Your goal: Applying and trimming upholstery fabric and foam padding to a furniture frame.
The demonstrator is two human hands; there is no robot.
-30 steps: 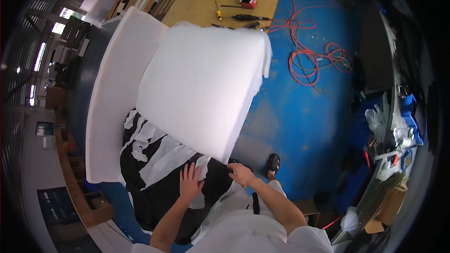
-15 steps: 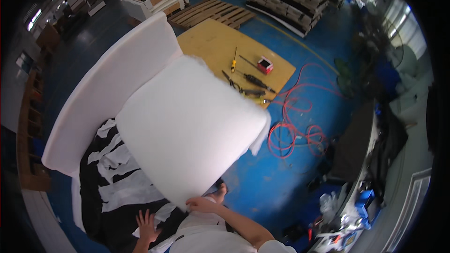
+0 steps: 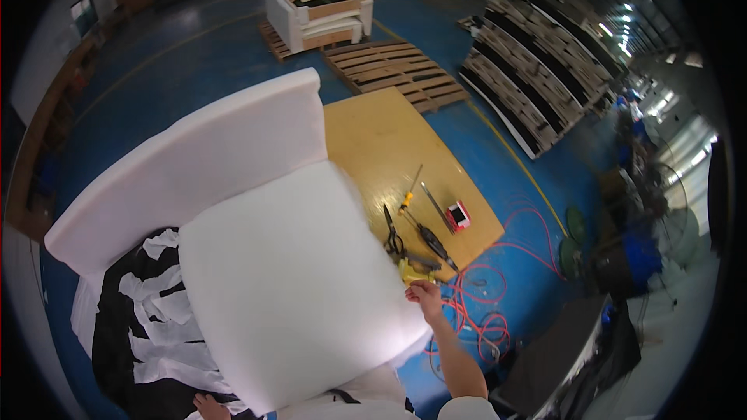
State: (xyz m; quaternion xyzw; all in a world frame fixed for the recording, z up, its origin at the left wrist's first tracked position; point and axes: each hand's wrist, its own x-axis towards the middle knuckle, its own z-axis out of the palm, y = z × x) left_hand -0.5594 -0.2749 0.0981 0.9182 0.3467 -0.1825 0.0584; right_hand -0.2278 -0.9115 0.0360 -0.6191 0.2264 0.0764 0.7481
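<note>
A large square seat cushion [image 3: 280,295], covered in fluffy white padding, lies in front of me against a long white padded backrest [image 3: 210,152]. My right hand [image 3: 424,295] is at the cushion's right edge, its fingers curled together; whatever they hold, if anything, is hidden. Just beyond that hand lies a yellow tool [image 3: 411,271], partly covered by the cushion edge. My left hand [image 3: 210,407] rests low at the picture's bottom edge, fingers apart on black fabric [image 3: 117,358] with torn-looking white strips [image 3: 167,334] on it.
A yellow board [image 3: 373,124] carries scissors [image 3: 393,237], a screwdriver [image 3: 406,201], a black power tool [image 3: 436,245] and a small red box [image 3: 459,216]. Red hose [image 3: 498,334] coils on the blue floor. Behind are a wooden pallet [image 3: 397,70] and stacked frames [image 3: 537,70].
My right hand has moved from the cushion's near corner to its far right edge. My left hand has shifted lower and left in the picture. The whole view has tilted upward.
</note>
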